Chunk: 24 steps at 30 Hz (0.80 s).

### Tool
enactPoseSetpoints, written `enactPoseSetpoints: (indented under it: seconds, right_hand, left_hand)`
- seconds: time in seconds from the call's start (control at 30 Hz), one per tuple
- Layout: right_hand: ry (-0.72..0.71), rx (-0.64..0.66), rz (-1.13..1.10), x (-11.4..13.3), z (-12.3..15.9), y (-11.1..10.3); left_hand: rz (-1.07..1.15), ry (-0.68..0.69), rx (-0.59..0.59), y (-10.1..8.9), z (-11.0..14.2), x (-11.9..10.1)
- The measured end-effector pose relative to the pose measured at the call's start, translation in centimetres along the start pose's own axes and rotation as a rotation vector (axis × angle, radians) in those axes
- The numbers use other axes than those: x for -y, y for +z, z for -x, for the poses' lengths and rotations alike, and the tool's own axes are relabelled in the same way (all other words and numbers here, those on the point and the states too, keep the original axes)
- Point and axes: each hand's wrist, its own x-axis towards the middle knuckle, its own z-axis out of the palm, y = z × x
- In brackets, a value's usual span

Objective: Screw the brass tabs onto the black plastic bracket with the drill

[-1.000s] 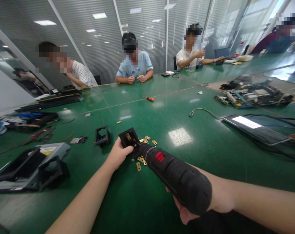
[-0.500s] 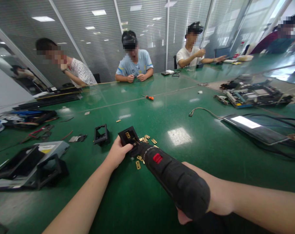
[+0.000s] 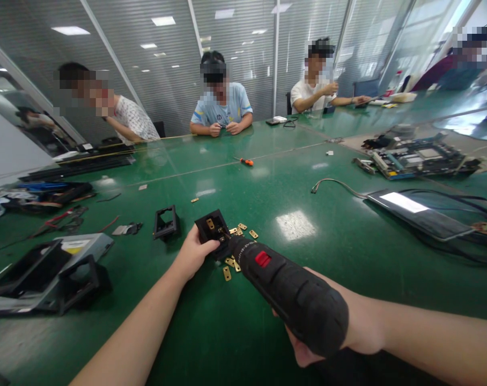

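My left hand [image 3: 194, 254] grips the near left side of a black plastic housing [image 3: 207, 221], its thumb lying over the edge. A brass plate [image 3: 210, 223] sits inside the housing. In my right hand [image 3: 303, 343] is a black cordless drill [image 3: 288, 289] with a red switch on top. The drill's front end points into the housing; the tip of its bit is hard to make out. Several small brass plates [image 3: 226, 273] lie on the green table around the housing. Most of my right fingers are hidden behind the drill.
Left of the housing stands an open black frame [image 3: 165, 222]; another black frame [image 3: 82, 281] leans by a grey metal case [image 3: 93, 247]. An orange screwdriver [image 3: 246, 162] lies farther back. To the right are a flat dark panel [image 3: 422, 213] with cables and a circuit board [image 3: 422, 155]. Several people sit opposite.
The rear of the drill has shifted slightly right, and its front has pulled back a little from the housing. My left hand keeps its hold on the housing.
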Motion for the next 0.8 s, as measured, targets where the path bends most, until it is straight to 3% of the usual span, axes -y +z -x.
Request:
enactPoseSetpoints:
  seconds: [0.13, 0.33, 0.8]
  right_hand:
    - [-0.003, 0.03, 0.027, 0.1, -0.1, -0.1]
    - [-0.062, -0.043, 0.031, 0.7, 0.0, 0.2]
    - [-0.025, -0.052, 0.038, 0.3, 0.0, 0.0]
  left_hand:
    - [0.054, -0.011, -0.003, -0.3, -0.3, 0.7]
    - [0.12, -0.028, 0.024, -0.2, -0.3, 0.7]
    - [-0.014, 0.014, -0.018, 0.3, 0.1, -0.4]
